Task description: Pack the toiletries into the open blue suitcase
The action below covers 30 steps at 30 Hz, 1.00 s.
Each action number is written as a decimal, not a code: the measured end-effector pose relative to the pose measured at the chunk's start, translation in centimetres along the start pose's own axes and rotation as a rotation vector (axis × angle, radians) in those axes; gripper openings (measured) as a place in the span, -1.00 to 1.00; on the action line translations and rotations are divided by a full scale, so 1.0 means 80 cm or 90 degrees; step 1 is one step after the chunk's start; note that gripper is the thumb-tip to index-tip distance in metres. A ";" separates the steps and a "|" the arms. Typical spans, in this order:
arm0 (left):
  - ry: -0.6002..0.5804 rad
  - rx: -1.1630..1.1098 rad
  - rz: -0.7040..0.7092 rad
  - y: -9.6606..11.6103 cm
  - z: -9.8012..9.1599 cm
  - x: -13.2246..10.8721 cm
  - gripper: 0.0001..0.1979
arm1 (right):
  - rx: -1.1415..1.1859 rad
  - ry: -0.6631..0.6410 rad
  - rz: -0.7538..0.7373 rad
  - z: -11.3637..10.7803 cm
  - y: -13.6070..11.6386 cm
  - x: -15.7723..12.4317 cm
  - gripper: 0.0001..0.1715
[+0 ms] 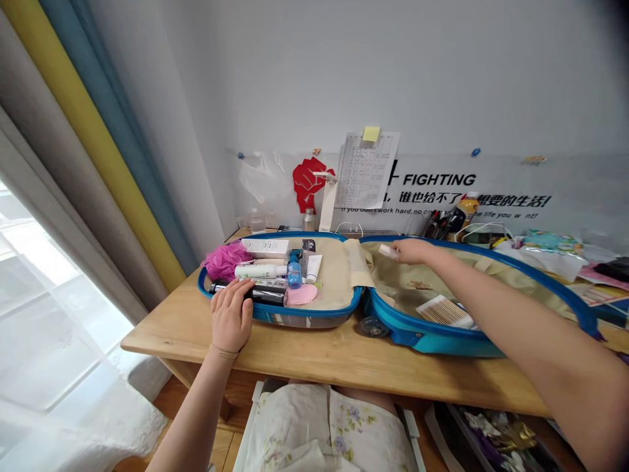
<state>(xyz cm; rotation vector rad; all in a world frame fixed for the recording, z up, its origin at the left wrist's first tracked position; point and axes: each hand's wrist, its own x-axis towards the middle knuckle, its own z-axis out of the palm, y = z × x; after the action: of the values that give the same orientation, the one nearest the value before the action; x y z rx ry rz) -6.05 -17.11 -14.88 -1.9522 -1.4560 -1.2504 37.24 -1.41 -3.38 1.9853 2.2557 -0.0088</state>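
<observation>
Right hand [411,250] pinches a small white packet [388,250] over the open blue suitcase [417,335]; left hand [230,316] rests open-fingered on the case's near rim, gripping nothing.

An open blue hard-shell suitcase [314,316] lies flat on a pale wooden desk [314,354] set against the wall, its two halves side by side. The left half holds a pink mesh bath sponge [225,259] at the far left, with a white squeeze tube [259,271] and a small blue bottle [294,271] to its right, while the left hand [230,316] rests on that half's near rim. In the right half, a clear box of cotton swabs [443,311] lies near the front edge and the right hand [411,251] holds a small white packet [388,250] at the back.
</observation>
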 end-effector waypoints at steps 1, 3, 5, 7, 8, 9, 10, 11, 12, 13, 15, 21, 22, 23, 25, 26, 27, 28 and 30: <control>-0.001 -0.002 -0.002 0.000 0.000 0.000 -0.60 | 0.008 0.024 -0.003 -0.013 0.001 -0.001 -0.65; -0.003 -0.006 -0.008 0.000 0.000 0.000 -0.60 | 0.028 0.068 -0.027 -0.037 -0.007 -0.005 -0.57; -0.007 -0.009 -0.014 0.000 0.000 0.000 -0.60 | 0.047 0.106 -0.076 -0.053 -0.028 -0.010 -0.52; -0.010 -0.011 -0.018 0.001 -0.001 0.000 -0.60 | 0.044 0.130 -0.193 -0.061 -0.062 -0.014 -0.52; -0.011 -0.011 -0.019 0.002 -0.002 0.001 -0.59 | 0.028 0.132 -0.264 -0.061 -0.081 -0.016 -0.52; -0.012 -0.011 -0.019 0.003 -0.002 0.001 -0.59 | 0.007 0.128 -0.331 -0.059 -0.101 -0.018 -0.52; -0.010 -0.011 -0.019 0.003 -0.003 0.001 -0.59 | -0.016 0.117 -0.385 -0.056 -0.120 -0.018 -0.51; -0.009 -0.011 -0.017 0.003 -0.003 0.001 -0.59 | -0.038 0.105 -0.418 -0.050 -0.138 -0.018 -0.50; -0.006 -0.012 -0.015 0.004 -0.003 0.001 -0.59 | -0.055 0.094 -0.428 -0.044 -0.154 -0.016 -0.50; -0.004 -0.011 -0.011 0.003 -0.003 0.001 -0.59 | -0.066 0.085 -0.428 -0.037 -0.167 -0.014 -0.50; -0.001 -0.011 -0.007 0.002 -0.002 0.000 -0.60 | -0.081 0.075 -0.422 -0.025 -0.187 -0.008 -0.51; -0.006 -0.013 -0.014 0.000 -0.001 -0.001 -0.60 | -0.083 0.085 -0.357 -0.026 -0.192 0.003 -0.42; -0.004 -0.012 -0.011 0.000 -0.001 -0.001 -0.60 | -0.078 0.085 -0.345 -0.031 -0.188 0.002 -0.45; -0.002 -0.011 -0.007 0.000 -0.001 0.000 -0.60 | -0.075 0.079 -0.335 -0.035 -0.184 -0.001 -0.52; -0.003 -0.009 -0.002 0.001 -0.001 0.000 -0.60 | -0.067 0.051 -0.329 -0.040 -0.179 -0.008 -0.69; -0.004 -0.007 -0.003 0.001 -0.001 0.000 -0.60 | -0.063 0.032 -0.331 -0.039 -0.178 -0.013 -0.71; -0.004 -0.005 -0.005 0.001 -0.001 0.000 -0.60 | -0.060 0.015 -0.334 -0.036 -0.180 -0.018 -0.69; -0.003 -0.004 -0.005 0.001 -0.001 0.000 -0.60 | -0.057 0.002 -0.336 -0.031 -0.184 -0.022 -0.67; 0.003 -0.003 -0.001 0.001 -0.001 0.000 -0.60 | -0.054 0.000 -0.331 -0.020 -0.196 -0.030 -0.68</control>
<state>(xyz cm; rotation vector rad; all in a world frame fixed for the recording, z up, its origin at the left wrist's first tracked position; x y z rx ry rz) -6.04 -17.19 -14.80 -1.9508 -1.4537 -1.2578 21.93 -5.71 -2.87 1.3093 2.6491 0.0328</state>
